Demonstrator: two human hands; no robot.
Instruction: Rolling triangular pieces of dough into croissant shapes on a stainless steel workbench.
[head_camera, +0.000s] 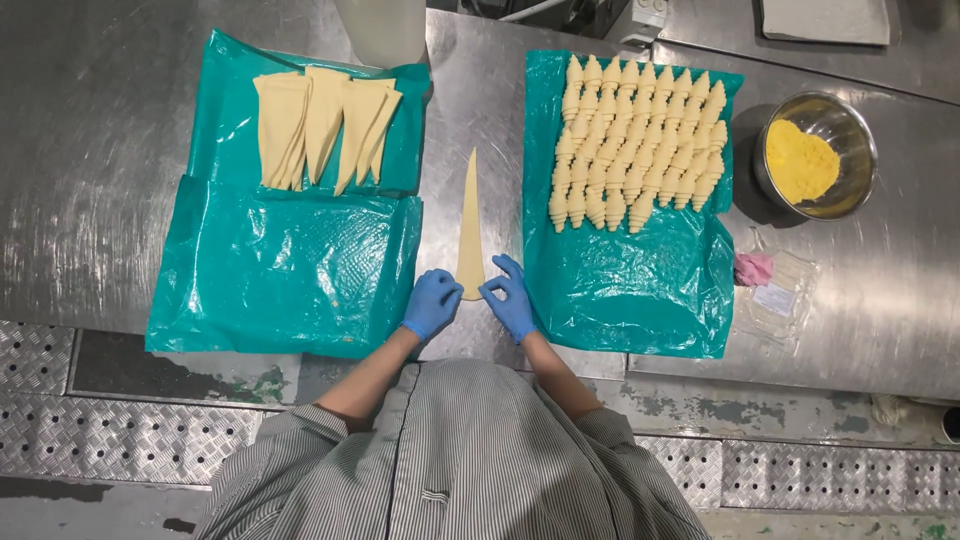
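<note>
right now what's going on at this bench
A person in blue gloves has both hands, left hand and right hand, on the wide end of a long dough triangle lying on the steel table. A stack of cut triangles lies on the left teal sheet; rows of rolled croissants fill the right teal sheet.

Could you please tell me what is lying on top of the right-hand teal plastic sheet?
Rows of rolled dough crescents cover the far half of the teal sheet; its near half is bare. The table beneath the sheet is hidden.

There were two teal sheets (285, 270); one dough strip (470, 225); one bowl (817, 155); two gloved hands (432, 303); rolls (635, 145) too many to count.
</note>
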